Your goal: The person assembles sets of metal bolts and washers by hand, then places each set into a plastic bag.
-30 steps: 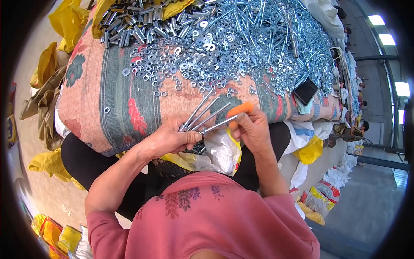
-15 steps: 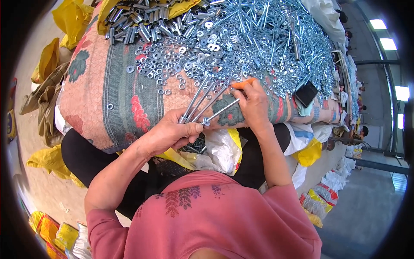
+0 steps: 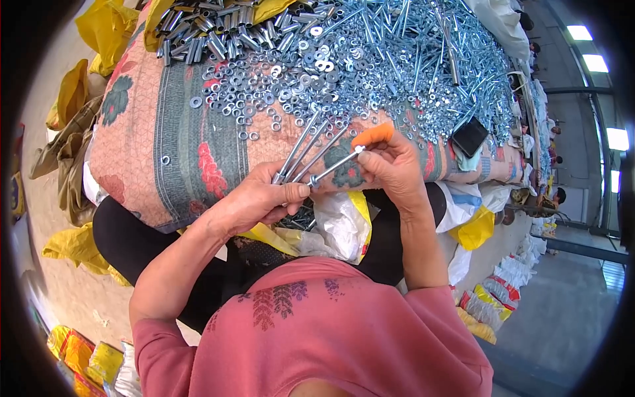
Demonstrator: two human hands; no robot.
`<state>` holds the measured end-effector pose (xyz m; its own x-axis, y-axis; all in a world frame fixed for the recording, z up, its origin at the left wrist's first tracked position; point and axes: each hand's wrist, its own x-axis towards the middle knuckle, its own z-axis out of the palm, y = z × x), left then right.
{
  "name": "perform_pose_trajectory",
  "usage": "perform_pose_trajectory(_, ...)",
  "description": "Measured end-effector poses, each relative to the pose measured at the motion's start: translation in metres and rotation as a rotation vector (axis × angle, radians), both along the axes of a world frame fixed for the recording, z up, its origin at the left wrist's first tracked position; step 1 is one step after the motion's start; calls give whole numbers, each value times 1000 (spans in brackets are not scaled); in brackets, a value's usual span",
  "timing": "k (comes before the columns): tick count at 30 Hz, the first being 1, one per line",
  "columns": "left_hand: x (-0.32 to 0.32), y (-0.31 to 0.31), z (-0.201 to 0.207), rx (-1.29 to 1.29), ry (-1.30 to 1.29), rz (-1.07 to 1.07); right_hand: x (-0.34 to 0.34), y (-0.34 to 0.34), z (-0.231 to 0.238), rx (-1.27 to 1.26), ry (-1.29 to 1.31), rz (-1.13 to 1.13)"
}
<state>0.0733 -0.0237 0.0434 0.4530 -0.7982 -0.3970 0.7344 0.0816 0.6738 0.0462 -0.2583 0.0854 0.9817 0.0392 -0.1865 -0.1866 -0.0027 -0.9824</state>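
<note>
My left hand (image 3: 259, 198) is closed around several long metal bolts (image 3: 302, 149), which fan out away from me. Near its thumb, washers (image 3: 313, 180) sit on the bolt (image 3: 337, 169) that points farthest right. At this bolt's free end my right hand (image 3: 397, 171) pinches a small bright piece, seemingly a nut (image 3: 359, 149), between thumb and index finger. An orange finger cover (image 3: 373, 135) wraps that index finger. Whether the small piece is threaded on or only touching the tip, I cannot tell.
Beyond my hands, the floral cloth (image 3: 198, 152) bears loose washers (image 3: 264, 86), metal sleeves (image 3: 218, 40) and a big heap of bolts (image 3: 410, 53). A black phone-like object (image 3: 469, 137) lies at the right. White and yellow sacks (image 3: 344, 228) are between my legs.
My right hand has come down from above the bolts to the tip of the rightmost one, where a small bright piece now shows. My left hand keeps its hold.
</note>
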Motion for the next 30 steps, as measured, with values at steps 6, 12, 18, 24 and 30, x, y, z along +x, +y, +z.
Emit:
perform_pose_trajectory(6, 2, 1, 2, 8, 29, -46, -19, 30, -15, 247, 205, 88)
perform_pose_trajectory(12, 2, 2, 7, 64, 1, 36, -19, 26, -2, 201, 70, 29)
perform_pose_trajectory(18, 3, 2, 10, 5, -7, 62, -16, 17, 8, 55, -9, -15)
perform_pose_trajectory(24, -4, -3, 5, 174, -115, 101, -20, 26, -11, 100, -19, 6)
perform_pose_trajectory(30, -2, -3, 11, 196, -143, 157, -8, 27, 4, 130, -104, -125)
